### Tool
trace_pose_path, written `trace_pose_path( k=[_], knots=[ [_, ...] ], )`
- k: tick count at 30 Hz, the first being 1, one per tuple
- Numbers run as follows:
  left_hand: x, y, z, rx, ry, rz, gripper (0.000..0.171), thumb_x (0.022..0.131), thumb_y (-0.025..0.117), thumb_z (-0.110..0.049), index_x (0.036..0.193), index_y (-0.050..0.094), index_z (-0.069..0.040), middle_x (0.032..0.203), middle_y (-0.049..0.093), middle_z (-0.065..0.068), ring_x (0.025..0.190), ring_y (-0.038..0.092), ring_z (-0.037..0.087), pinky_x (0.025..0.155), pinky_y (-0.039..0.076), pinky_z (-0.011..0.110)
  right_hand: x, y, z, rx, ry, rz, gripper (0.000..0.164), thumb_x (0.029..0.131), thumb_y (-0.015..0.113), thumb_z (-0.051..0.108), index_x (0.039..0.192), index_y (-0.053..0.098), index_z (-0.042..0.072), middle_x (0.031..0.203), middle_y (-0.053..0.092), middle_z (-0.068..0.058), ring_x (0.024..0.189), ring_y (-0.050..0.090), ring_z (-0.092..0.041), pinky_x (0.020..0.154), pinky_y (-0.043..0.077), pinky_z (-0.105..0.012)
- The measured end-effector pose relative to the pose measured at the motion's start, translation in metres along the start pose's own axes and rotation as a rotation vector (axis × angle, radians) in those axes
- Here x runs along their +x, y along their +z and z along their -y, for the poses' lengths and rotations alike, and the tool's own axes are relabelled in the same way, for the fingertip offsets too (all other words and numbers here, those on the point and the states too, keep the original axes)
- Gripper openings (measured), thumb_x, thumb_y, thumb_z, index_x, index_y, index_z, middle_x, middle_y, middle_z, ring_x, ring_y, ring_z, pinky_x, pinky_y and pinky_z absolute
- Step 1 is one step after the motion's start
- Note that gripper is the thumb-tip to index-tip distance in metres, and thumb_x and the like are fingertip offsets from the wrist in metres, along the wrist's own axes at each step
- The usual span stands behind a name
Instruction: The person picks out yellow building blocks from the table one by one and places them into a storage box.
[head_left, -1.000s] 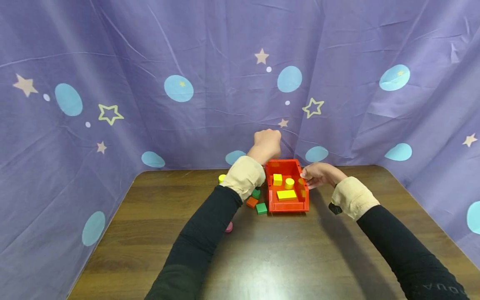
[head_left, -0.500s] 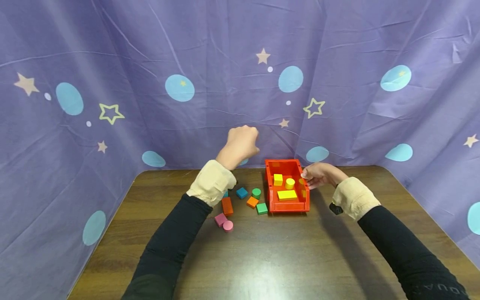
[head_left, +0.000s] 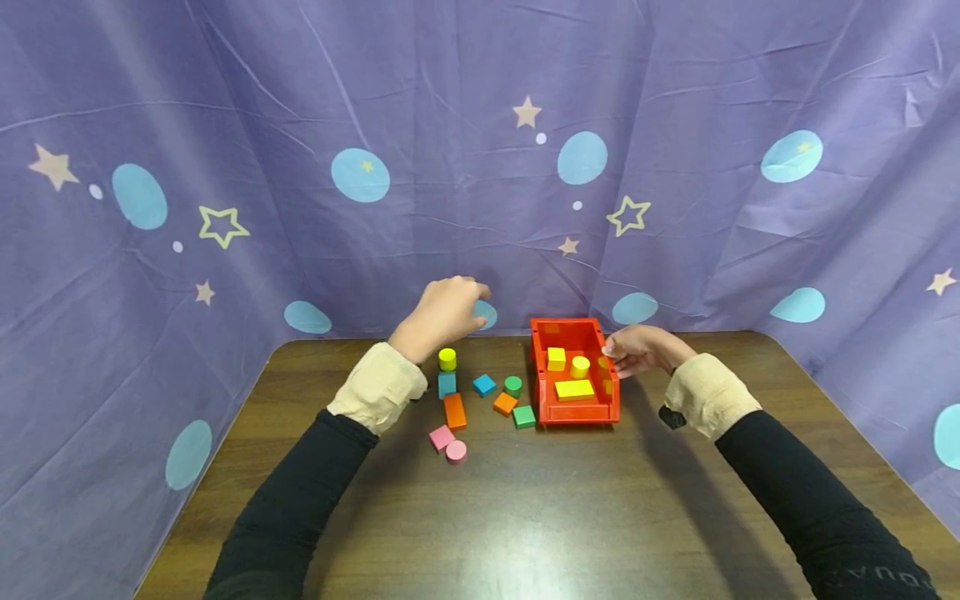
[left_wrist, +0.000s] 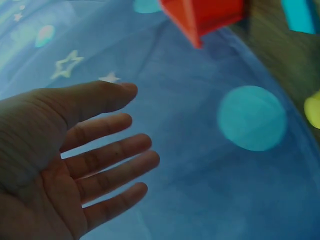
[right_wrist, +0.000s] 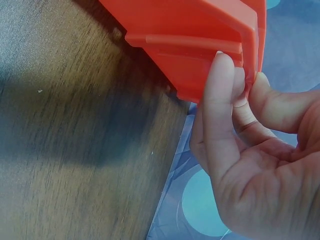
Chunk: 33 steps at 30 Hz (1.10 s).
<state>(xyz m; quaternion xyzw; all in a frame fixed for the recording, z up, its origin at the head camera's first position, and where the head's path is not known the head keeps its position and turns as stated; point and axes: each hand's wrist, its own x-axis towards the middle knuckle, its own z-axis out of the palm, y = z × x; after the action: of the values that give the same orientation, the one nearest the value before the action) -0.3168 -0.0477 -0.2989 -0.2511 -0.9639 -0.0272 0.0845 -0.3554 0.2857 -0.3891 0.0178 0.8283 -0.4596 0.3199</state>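
My left hand (head_left: 444, 312) hovers above the back of the table, near a yellow cylinder (head_left: 447, 359). In the left wrist view its fingers (left_wrist: 112, 157) are spread and hold nothing. A red bin (head_left: 576, 413) stands right of centre, with a yellow cube (head_left: 556, 359), a yellow cylinder (head_left: 580, 367) and a yellow rectangular block (head_left: 574, 390) inside. With thumb and fingers my right hand (head_left: 642, 350) pinches the bin's right side wall; the right wrist view shows the thumb at the wall's edge and the fingers along the outside.
Left of the bin lie a green cylinder (head_left: 513, 386), a green block (head_left: 524, 417), two orange blocks (head_left: 454, 412), two blue blocks (head_left: 483, 385), a pink block (head_left: 442, 439) and a pink cylinder (head_left: 456, 452). A purple curtain (head_left: 450, 125) hangs behind the wooden table (head_left: 525, 525).
My left hand has moved left, away from the bin, and its fingers have spread. The loose blocks have come out from behind the left sleeve. My right hand keeps its place on the bin.
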Motion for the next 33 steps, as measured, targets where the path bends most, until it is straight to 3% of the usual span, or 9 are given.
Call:
trace_pose_path(
  k=[18,33],
  knots=[
    [0.001,0.066,0.058,-0.100,-0.032,0.173,0.038,0.090,0.077,-0.022,0.126,0.072,-0.008,0.129,0.071,0.012,0.118,0.066,0.032,0.098,0.055,0.048,-0.001,0.001,0.001,0.009,0.007,-0.019,0.014,0.097,0.040,-0.002,0.090,0.047,0.009,0.078,0.048,0.000,0.070,0.052,-0.011,0.069,0.057,-0.023],
    [0.010,0.099,0.075,-0.163,-0.067,0.297,0.033,0.091,0.076,-0.020,0.121,0.074,-0.006,0.122,0.072,0.012,0.113,0.066,0.030,0.097,0.053,0.047,0.000,0.001,0.002,0.011,0.021,-0.032,0.014,0.096,0.041,-0.002,0.089,0.047,0.008,0.078,0.049,-0.001,0.070,0.053,-0.011,0.069,0.058,-0.024]
  ],
)
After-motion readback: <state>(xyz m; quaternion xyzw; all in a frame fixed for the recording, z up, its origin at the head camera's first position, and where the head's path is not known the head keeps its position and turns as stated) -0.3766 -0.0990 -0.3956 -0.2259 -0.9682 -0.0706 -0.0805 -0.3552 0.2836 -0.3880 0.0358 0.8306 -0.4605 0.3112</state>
